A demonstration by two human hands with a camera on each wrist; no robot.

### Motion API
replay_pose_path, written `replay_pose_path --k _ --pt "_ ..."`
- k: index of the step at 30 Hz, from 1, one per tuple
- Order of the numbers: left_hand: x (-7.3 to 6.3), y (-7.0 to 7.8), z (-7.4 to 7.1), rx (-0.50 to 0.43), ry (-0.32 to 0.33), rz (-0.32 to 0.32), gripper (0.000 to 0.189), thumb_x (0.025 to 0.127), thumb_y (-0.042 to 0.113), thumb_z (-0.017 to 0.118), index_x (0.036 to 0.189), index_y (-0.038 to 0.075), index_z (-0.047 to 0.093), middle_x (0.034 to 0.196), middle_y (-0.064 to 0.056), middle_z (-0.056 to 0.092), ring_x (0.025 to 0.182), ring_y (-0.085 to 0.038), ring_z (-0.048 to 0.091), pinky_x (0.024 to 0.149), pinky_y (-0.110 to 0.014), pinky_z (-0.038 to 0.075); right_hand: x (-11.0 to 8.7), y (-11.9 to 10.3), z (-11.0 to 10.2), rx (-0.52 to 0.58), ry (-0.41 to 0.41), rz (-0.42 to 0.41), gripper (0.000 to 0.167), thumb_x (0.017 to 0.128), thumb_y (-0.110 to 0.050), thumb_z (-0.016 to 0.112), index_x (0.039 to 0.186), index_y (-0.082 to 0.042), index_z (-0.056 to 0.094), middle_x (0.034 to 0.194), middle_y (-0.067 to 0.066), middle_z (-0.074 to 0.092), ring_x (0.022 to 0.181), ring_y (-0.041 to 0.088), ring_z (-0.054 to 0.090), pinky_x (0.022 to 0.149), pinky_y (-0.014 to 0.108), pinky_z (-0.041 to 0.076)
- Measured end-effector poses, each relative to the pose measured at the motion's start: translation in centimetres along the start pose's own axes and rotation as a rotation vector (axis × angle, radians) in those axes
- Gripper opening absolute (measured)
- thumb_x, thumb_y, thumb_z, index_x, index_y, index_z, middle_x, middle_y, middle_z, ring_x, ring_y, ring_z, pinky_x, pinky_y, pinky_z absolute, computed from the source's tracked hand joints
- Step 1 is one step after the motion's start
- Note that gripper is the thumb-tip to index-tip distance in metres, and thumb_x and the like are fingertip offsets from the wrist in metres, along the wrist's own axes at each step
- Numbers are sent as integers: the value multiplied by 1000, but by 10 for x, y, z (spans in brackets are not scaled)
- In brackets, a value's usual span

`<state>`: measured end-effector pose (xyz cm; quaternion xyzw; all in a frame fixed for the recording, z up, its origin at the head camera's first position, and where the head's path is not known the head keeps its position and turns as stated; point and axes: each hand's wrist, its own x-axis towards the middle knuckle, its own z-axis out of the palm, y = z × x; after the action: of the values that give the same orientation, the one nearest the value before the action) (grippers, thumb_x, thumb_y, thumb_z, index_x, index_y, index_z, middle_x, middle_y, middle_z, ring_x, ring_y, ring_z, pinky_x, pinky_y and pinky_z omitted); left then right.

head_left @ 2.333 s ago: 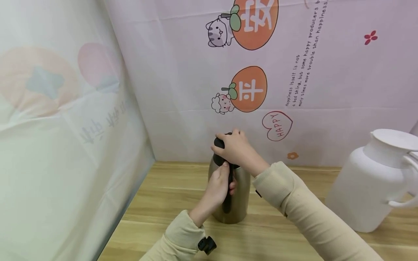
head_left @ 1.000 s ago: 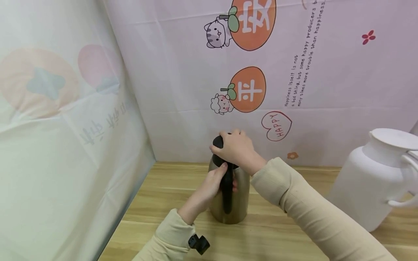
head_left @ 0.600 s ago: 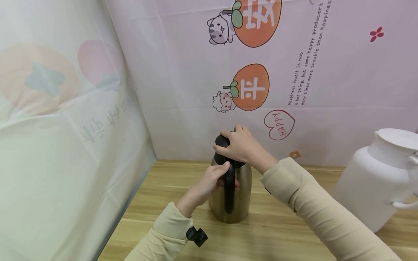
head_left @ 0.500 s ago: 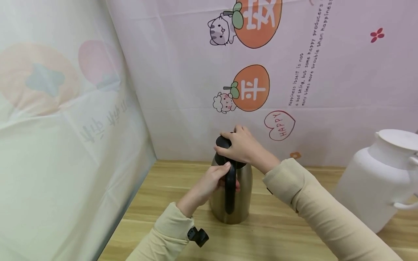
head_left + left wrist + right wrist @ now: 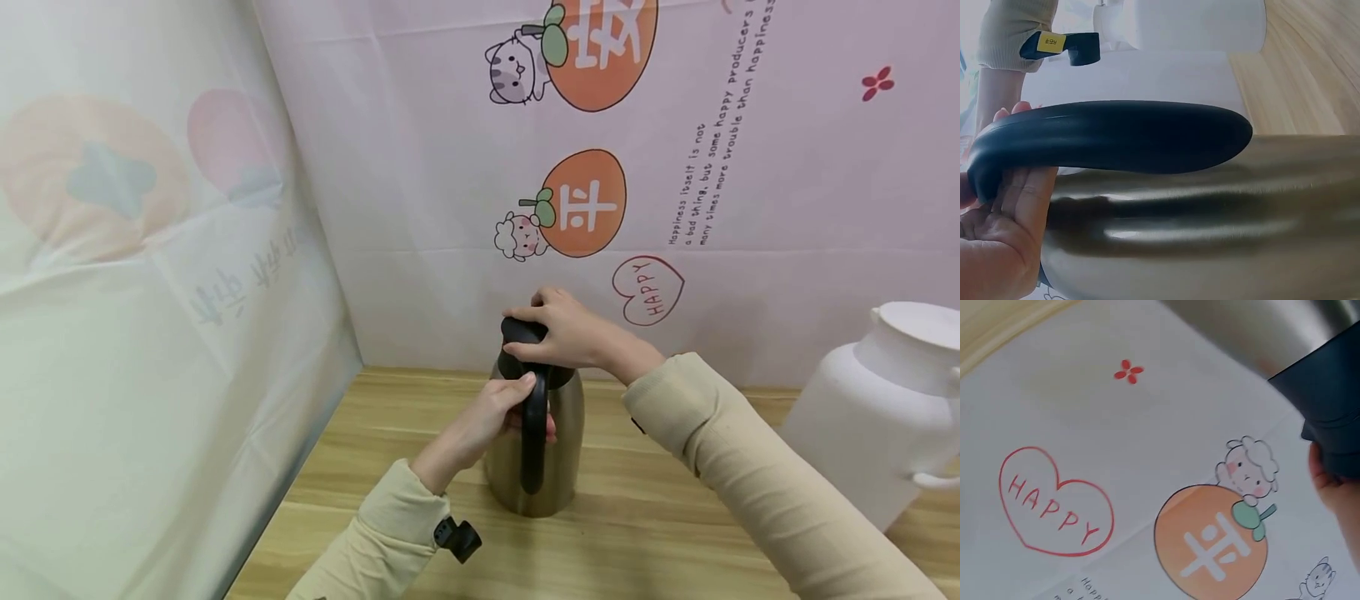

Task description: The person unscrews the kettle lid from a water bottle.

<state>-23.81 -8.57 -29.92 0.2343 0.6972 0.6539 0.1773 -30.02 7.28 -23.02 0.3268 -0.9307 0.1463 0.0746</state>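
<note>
A brushed-metal thermos jug (image 5: 561, 446) stands upright on the table, its black handle (image 5: 533, 454) facing me. My left hand (image 5: 487, 410) holds the handle near its top, thumb over the upper end and fingers passing behind it. The left wrist view shows those fingers running through the gap between handle (image 5: 1135, 135) and metal body (image 5: 1254, 250). Over the top, my right hand (image 5: 567, 333) grips the black lid (image 5: 522, 330) with thumb and fingers spread around it. In the right wrist view, a few fingers (image 5: 1322, 469) rest against the dark lid at the right edge.
A white jug (image 5: 870, 417) stands on the wooden table (image 5: 637, 533) to the right. Behind hangs a printed cloth (image 5: 420, 167) with orange fruit drawings, and a pale cloth (image 5: 150, 375) closes off the left side. A black strap device (image 5: 457, 539) sits at the left cuff.
The right hand has turned a little clockwise over the lid, its forearm shifting right. The left wrist moved slightly left while holding the handle. The view has shifted slightly.
</note>
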Motion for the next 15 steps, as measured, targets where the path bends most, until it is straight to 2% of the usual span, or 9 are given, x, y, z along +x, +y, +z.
replay_pose_path --k 3,6,10,13,15 --pt "0 0 0 -23 -10 -12 60 103 38 33 111 -18 53 77 4 68 76 -9 68 84 -31 56 0 1 -2 -43 -13 -23 55 87 -44 62 135 -17 56 117 19 54 103 29 48 82 39 44" --pt "-1 0 -1 -41 -25 -37 60 103 38 34 113 -17 53 81 5 70 82 -11 70 89 -34 55 0 -6 -2 -125 -26 42 55 88 -48 57 136 -21 55 122 18 54 109 31 51 86 43 47" --pt "-2 0 -1 -50 -38 -55 60 102 41 35 114 -15 54 84 6 71 86 -11 70 92 -35 54 -2 -26 -2 -197 -42 264 64 88 -55 51 137 -14 50 127 22 52 115 37 51 91 48 49" --pt "-2 1 -1 -47 -41 -64 61 102 44 35 115 -12 55 85 6 70 85 -10 69 92 -35 54 -2 -40 -1 -188 -46 443 76 88 -62 49 140 -6 43 129 28 49 118 42 49 93 51 48" --pt "-2 1 -1 -39 -41 -68 60 102 45 35 115 -10 56 88 2 71 86 -11 69 92 -34 54 -2 -46 0 -184 -48 519 81 88 -65 47 141 -4 40 130 30 47 120 43 47 94 51 48"
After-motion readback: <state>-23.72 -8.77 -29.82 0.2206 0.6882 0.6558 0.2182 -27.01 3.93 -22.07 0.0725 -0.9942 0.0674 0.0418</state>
